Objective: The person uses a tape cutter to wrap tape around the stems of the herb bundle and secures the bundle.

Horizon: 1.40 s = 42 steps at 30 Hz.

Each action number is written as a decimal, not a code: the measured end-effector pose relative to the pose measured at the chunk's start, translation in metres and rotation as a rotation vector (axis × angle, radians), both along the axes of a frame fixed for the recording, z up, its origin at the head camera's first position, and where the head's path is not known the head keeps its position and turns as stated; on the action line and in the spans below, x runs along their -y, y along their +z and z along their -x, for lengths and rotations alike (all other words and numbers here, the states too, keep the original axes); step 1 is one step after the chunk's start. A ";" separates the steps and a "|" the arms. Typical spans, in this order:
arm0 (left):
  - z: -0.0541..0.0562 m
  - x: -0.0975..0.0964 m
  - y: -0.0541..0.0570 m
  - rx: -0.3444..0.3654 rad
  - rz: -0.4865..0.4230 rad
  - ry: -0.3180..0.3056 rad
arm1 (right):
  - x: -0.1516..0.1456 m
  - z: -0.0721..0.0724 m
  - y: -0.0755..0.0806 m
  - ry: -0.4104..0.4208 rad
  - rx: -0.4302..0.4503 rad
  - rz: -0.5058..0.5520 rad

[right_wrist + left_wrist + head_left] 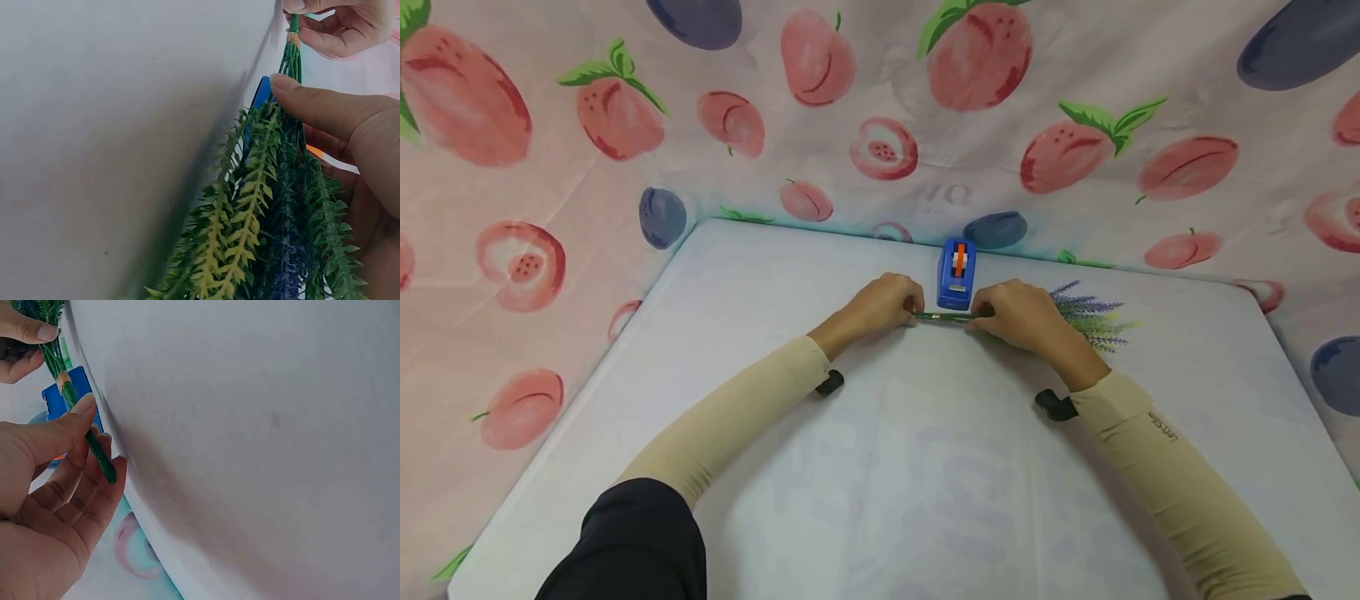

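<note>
A bunch of artificial lavender (pixel 1086 315) with purple and yellow-green sprigs lies across both hands, its stems pointing left in the head view. My left hand (pixel 886 302) pinches the lower stem end between thumb and fingers. Higher up, my right hand (pixel 1013 310) grips the stems just below the leafy sprigs (pixel 250 206). Between the hands a tan band (pixel 63 379) wraps the green stems. Right behind the stems stands a blue tape dispenser (pixel 956 275) with an orange hub, touched by neither hand.
The white table (pixel 925 467) spreads around the hands. Fruit-printed cloth (pixel 880 100) hangs behind the table's back edge and along its left side. Dark wrist cameras (pixel 1056 406) stick out below the sleeves.
</note>
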<state>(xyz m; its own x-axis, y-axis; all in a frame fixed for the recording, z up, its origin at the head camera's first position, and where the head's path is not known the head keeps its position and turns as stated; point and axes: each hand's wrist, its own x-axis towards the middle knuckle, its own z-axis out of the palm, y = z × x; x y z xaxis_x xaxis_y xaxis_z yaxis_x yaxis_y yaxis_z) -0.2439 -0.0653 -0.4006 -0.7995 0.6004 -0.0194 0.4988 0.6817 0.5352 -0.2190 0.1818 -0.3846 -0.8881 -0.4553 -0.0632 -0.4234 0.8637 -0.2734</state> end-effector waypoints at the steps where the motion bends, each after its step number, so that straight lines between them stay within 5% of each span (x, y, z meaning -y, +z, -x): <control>1: 0.000 0.000 0.000 0.003 0.001 -0.001 | 0.000 0.000 0.000 0.002 0.007 -0.002; 14: -0.002 -0.002 -0.005 0.052 0.033 -0.044 | 0.000 -0.001 -0.001 0.048 0.024 -0.111; 28: -0.005 0.000 -0.003 0.048 0.045 -0.040 | -0.005 -0.003 0.002 0.136 -0.102 -0.124; 42: 0.001 0.007 0.001 0.079 -0.012 -0.081 | -0.007 -0.005 0.006 0.105 -0.148 -0.159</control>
